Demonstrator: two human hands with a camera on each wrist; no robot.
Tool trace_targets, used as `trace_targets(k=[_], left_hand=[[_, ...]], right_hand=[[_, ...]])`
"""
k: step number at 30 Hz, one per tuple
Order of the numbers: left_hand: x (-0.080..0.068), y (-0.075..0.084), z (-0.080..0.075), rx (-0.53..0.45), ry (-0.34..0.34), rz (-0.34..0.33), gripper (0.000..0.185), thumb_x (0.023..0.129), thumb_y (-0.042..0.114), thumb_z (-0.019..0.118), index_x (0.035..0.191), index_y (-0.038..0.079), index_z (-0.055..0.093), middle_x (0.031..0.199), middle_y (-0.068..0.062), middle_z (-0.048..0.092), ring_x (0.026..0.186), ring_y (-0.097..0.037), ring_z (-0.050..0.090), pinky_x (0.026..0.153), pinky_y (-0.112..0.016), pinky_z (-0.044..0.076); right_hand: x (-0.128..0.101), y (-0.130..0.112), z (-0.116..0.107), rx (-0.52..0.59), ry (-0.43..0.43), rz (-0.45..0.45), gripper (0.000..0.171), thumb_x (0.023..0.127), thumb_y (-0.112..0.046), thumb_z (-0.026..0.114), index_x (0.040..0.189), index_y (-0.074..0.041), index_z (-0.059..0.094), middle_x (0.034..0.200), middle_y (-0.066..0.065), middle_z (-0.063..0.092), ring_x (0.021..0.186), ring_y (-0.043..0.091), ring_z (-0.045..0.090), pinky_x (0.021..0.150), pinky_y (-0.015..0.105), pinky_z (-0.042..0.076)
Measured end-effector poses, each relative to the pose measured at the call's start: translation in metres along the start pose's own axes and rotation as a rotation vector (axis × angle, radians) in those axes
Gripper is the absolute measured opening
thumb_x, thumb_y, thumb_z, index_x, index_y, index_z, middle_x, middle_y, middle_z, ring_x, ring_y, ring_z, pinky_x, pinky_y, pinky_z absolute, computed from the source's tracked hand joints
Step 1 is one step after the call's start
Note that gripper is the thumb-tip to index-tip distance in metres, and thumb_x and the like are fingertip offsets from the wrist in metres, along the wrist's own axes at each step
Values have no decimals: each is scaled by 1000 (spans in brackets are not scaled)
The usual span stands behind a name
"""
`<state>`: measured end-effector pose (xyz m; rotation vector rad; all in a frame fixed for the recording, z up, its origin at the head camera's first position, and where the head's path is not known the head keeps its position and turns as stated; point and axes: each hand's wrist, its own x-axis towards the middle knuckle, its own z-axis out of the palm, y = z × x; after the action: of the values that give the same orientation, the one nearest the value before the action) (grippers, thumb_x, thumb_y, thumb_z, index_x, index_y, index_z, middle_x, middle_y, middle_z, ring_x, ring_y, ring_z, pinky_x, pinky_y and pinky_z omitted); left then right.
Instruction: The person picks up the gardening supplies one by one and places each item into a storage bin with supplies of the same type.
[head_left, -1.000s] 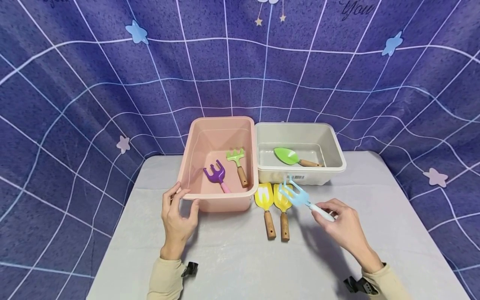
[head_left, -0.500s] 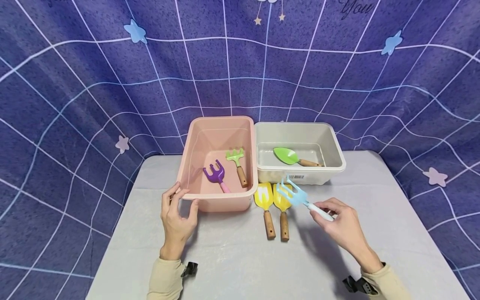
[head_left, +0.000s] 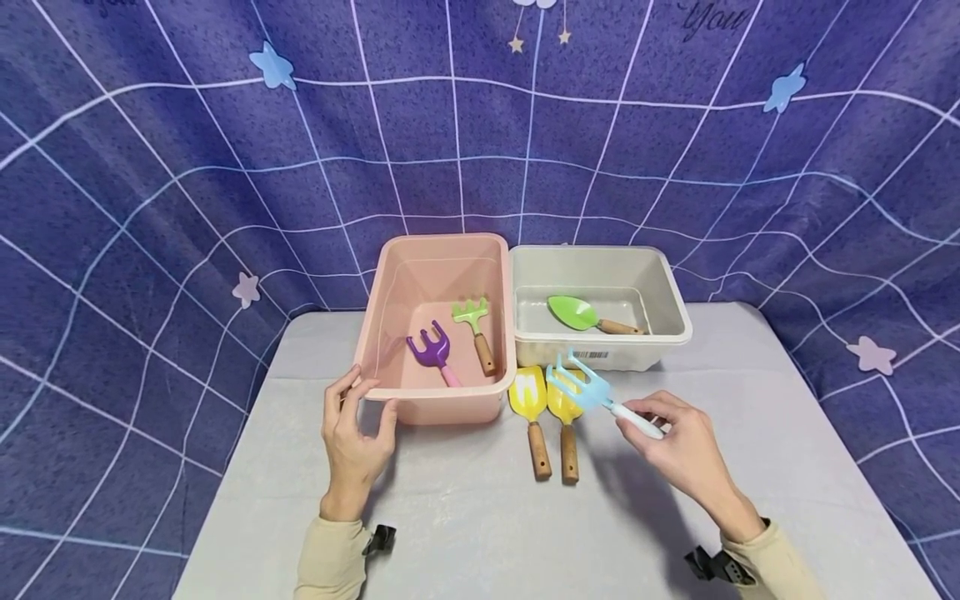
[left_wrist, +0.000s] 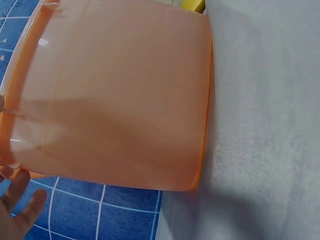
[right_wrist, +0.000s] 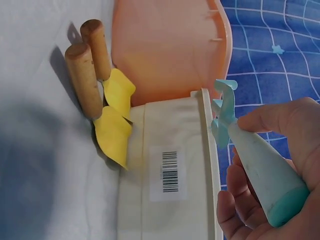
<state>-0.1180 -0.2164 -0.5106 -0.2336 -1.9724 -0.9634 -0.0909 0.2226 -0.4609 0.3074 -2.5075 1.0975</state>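
My right hand [head_left: 678, 446] pinches the white handle of a light blue toy fork [head_left: 581, 385], held above the table just in front of the grey bin [head_left: 600, 357]. In the right wrist view the blue fork [right_wrist: 225, 111] points past the grey bin's labelled wall [right_wrist: 170, 170]. My left hand [head_left: 356, 429] grips the front left corner of the pink bin [head_left: 442, 404], which holds a purple fork [head_left: 431, 346] and a green rake [head_left: 472, 321]. Two yellow trowels [head_left: 547, 408] with wooden handles lie on the table between the hands. A green trowel [head_left: 573, 312] lies in the grey bin.
The table [head_left: 480, 517] wears a grey cloth; the two bins stand side by side at its far edge. A purple grid-pattern backdrop [head_left: 480, 125] hangs behind. The pink bin's wall [left_wrist: 120, 95] fills the left wrist view.
My right hand has carried the blue fork slightly left and up, toward the yellow trowels. The left hand and both bins stay where they were.
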Motion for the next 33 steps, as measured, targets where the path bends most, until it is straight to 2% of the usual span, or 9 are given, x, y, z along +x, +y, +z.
trace_targets(k=[12,33], left_hand=[[-1,3,-1,-10,3,1,37,84,18,81,114,-3,76,134,-29,63,123,-46,62,115,-18,40],[-1,1,0,-8,-7,-10,37,85,19,81,116,1,76,135,-29,63,126,-45,61,116,-19,40]], right_hand=[[0,-9,-1,-8,-8,-17,22,77,-5,90,96,-15,83,85,-11,74,71,-1,60,64,13,47],[10,-20,-4,-15,-19,-71,24,78,-5,90,97,-17,85,87,-11,75,75,0,61,69,12,47]])
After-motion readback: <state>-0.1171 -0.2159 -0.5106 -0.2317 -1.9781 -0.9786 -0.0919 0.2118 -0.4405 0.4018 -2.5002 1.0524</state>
